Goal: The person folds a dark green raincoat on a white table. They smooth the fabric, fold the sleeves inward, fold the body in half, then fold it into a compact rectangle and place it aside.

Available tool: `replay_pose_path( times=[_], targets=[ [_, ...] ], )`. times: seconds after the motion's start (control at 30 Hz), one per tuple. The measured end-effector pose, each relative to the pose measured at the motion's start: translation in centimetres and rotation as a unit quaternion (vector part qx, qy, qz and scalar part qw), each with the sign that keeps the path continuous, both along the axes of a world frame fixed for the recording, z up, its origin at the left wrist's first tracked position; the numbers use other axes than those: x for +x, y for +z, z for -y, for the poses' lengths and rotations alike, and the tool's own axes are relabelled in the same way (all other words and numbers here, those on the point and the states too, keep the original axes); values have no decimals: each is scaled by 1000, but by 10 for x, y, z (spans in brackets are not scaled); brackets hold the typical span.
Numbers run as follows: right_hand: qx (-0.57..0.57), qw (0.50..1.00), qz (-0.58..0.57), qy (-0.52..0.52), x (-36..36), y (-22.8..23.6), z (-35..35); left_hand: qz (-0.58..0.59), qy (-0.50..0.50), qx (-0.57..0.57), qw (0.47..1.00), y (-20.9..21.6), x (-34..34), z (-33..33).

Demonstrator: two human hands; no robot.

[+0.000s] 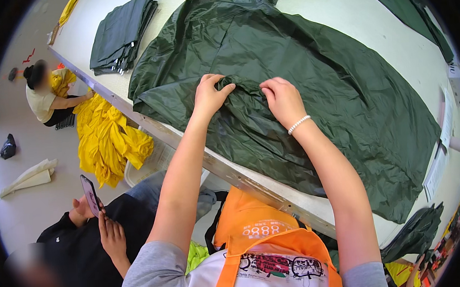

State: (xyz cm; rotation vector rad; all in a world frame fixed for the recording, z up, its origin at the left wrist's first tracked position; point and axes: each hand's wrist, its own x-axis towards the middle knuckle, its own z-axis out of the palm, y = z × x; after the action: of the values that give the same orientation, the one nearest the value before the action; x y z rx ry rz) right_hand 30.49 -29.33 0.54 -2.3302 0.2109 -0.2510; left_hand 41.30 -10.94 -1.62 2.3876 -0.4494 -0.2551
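A large dark green raincoat point(315, 75) lies spread across the white table point(337, 5). My left hand point(209, 95) pinches a raised fold of its fabric near the table's front edge. My right hand point(282, 101), with a white bead bracelet on the wrist, grips the same bunched fold from the other side. Both forearms reach in from below over my orange apron point(256, 231).
A stack of folded dark green garments point(120, 34) lies at the table's far left. More green fabric point(406, 6) lies at the far right. On the floor, a person sits by a yellow garment pile point(108, 140); another person holds a phone point(90, 194) beside me.
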Motion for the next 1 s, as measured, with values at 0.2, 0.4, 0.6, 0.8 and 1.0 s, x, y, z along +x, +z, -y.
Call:
replay_pose_path(
  times=[0.2, 0.4, 0.6, 0.8, 1.0],
  targets=[
    [30, 999, 33, 11, 33, -24, -11, -2, 15, 8, 1000, -7, 3, 4],
    [-18, 999, 25, 24, 41, -42, -17, 4, 36, 26, 999, -3, -2, 13],
    [-39, 996, -1, 77, 42, -50, -14, -54, 71, 69, 994, 4, -4, 18],
    [70, 995, -30, 65, 10, -35, 39, -34, 80, 72, 994, 6, -4, 21],
    [95, 988, -49, -114, -115, 27, 118, 44, 45, 85, 994, -7, -3, 18]
  ],
)
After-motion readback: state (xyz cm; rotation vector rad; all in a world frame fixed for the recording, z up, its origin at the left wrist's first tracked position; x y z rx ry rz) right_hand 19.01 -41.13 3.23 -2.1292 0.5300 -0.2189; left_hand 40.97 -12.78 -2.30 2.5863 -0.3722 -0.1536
